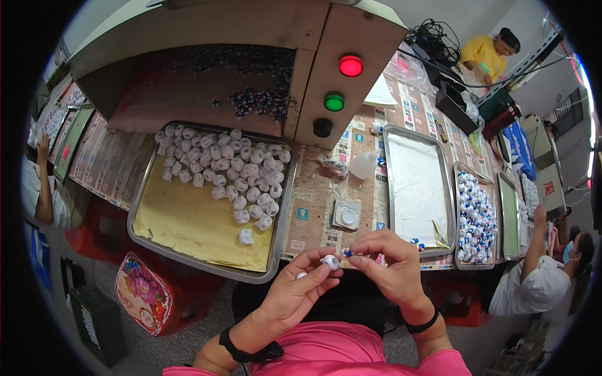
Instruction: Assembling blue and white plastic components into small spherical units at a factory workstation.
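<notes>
Head view: left hand [300,289] pinched a small white wad [330,261] between thumb and fingertips, just off the near edge of the table [313,200]. Right hand [390,266] was closed on a tiny blue-tipped piece [347,252], held right against the wad. Both grips clenched, hands nearly touching.

Left tray [207,207]: a yellow liner, with a big pile of white wads [226,169] filling the far half and the near half bare. My read: those were unprocessed stock, lots left.

Middle tray [417,188]: almost bare, only a couple of blue-and-white pieces [416,242] at its near corner.

Right tray [476,216]: packed with blue-and-white pieces, looked like finished output.

Judgement: mid-run, with one unit in hand, a sizeable batch done and about as many wads waiting.

Also on the table: a white squeeze bottle [364,164] and a small square white dish [346,214]. Box with red, green and black buttons [342,81] behind. Other people were working at both sides and far right.
</notes>
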Demonstrator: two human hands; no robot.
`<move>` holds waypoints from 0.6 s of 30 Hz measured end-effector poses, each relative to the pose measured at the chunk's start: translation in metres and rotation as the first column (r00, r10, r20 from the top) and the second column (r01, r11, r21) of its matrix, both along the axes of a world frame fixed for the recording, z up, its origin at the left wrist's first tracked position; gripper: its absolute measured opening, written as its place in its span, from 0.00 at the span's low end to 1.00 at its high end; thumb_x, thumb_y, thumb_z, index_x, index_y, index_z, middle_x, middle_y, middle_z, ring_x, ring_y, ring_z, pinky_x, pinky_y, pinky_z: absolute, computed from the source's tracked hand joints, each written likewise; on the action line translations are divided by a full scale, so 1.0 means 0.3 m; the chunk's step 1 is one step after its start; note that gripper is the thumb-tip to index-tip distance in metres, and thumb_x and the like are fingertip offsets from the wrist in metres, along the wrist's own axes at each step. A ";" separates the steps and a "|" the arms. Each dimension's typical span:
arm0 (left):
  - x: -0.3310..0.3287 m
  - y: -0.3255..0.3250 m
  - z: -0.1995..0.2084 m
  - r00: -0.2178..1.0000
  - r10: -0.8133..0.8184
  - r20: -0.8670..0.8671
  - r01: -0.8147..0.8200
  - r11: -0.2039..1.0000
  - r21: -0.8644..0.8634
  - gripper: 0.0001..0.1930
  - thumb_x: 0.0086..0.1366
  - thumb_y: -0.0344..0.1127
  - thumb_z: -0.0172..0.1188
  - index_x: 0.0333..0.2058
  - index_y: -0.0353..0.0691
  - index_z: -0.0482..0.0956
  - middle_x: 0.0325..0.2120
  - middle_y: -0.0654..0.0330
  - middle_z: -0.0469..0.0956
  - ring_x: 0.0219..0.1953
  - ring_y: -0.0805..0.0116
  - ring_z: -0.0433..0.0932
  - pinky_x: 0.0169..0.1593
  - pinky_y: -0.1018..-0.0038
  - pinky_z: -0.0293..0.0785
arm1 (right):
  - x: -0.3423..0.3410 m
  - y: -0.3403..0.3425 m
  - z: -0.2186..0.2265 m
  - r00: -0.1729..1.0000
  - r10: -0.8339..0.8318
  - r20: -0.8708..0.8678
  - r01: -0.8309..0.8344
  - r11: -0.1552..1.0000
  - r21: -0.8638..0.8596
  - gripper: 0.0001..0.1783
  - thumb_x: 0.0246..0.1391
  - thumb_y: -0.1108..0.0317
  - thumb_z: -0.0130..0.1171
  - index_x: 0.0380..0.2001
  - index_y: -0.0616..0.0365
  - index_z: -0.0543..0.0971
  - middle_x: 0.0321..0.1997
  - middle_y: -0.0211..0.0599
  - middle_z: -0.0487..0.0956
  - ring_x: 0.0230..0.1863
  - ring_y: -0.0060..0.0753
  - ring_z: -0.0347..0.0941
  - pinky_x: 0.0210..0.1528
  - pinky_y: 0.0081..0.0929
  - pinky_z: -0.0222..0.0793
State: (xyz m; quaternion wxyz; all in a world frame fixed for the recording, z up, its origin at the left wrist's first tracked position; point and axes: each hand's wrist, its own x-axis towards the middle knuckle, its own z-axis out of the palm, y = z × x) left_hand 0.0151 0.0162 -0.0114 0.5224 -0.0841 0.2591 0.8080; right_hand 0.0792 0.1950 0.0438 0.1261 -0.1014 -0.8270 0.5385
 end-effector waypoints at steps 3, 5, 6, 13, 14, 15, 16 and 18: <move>0.006 0.007 -0.001 1.000 -0.012 -0.014 0.012 1.000 0.010 0.16 0.67 0.28 0.53 0.53 0.38 0.69 0.45 0.61 0.75 0.47 0.72 0.76 0.51 0.75 0.75 | 0.023 -0.015 -0.003 0.999 0.038 0.021 -0.035 0.990 -0.135 0.09 0.48 0.75 0.66 0.35 0.59 0.83 0.37 0.36 0.80 0.35 0.21 0.74 0.31 0.17 0.68; 0.007 0.010 0.005 1.000 -0.017 -0.024 0.017 1.000 -0.008 0.16 0.67 0.28 0.53 0.53 0.39 0.70 0.45 0.61 0.75 0.47 0.72 0.75 0.51 0.75 0.75 | 0.037 -0.016 -0.013 0.999 0.025 0.034 -0.020 0.989 -0.144 0.09 0.48 0.74 0.66 0.36 0.58 0.83 0.37 0.36 0.80 0.34 0.21 0.74 0.31 0.16 0.69; 0.008 0.010 0.006 1.000 -0.020 -0.024 0.020 1.000 -0.012 0.16 0.67 0.28 0.53 0.53 0.39 0.70 0.45 0.61 0.75 0.47 0.72 0.75 0.51 0.75 0.75 | 0.043 -0.016 -0.019 0.999 0.015 0.048 -0.008 0.989 -0.150 0.10 0.48 0.74 0.66 0.36 0.58 0.83 0.37 0.36 0.80 0.34 0.21 0.74 0.31 0.16 0.69; 0.019 0.015 0.018 0.996 -0.017 -0.083 0.014 0.999 -0.039 0.15 0.65 0.27 0.55 0.51 0.37 0.71 0.42 0.60 0.75 0.45 0.72 0.76 0.48 0.76 0.76 | 0.057 -0.015 -0.022 0.996 0.013 0.084 -0.001 0.990 -0.143 0.09 0.48 0.74 0.66 0.35 0.59 0.83 0.35 0.36 0.80 0.32 0.20 0.74 0.31 0.16 0.69; 0.023 0.014 0.021 0.991 -0.013 -0.130 0.006 0.998 -0.055 0.15 0.64 0.26 0.56 0.50 0.36 0.72 0.41 0.59 0.76 0.43 0.72 0.77 0.47 0.76 0.77 | 0.060 -0.014 -0.019 0.996 0.026 0.087 -0.014 0.991 -0.134 0.09 0.47 0.75 0.66 0.35 0.59 0.83 0.34 0.36 0.80 0.31 0.20 0.74 0.30 0.16 0.69; 0.027 0.013 0.025 0.991 -0.016 -0.130 0.008 0.998 -0.057 0.15 0.64 0.26 0.56 0.50 0.36 0.72 0.41 0.59 0.76 0.43 0.72 0.77 0.47 0.76 0.77 | 0.063 -0.014 -0.017 0.995 0.039 0.091 -0.028 0.992 -0.124 0.08 0.47 0.75 0.66 0.34 0.59 0.83 0.33 0.36 0.80 0.30 0.20 0.74 0.30 0.16 0.69; 0.031 0.013 0.028 0.980 -0.012 -0.199 -0.005 0.996 -0.084 0.15 0.64 0.26 0.56 0.49 0.35 0.72 0.39 0.58 0.76 0.40 0.72 0.78 0.44 0.77 0.78 | 0.066 -0.014 -0.020 0.995 0.036 0.091 -0.025 0.992 -0.127 0.08 0.47 0.75 0.66 0.34 0.59 0.83 0.33 0.36 0.80 0.30 0.20 0.74 0.30 0.16 0.69; 0.037 0.014 0.039 0.963 -0.017 -0.269 -0.014 0.994 -0.112 0.14 0.63 0.26 0.57 0.48 0.34 0.72 0.37 0.58 0.76 0.38 0.72 0.78 0.42 0.78 0.79 | 0.070 -0.011 -0.033 0.995 0.051 0.080 -0.041 0.992 -0.118 0.07 0.47 0.77 0.66 0.33 0.60 0.83 0.31 0.37 0.79 0.29 0.20 0.74 0.30 0.16 0.68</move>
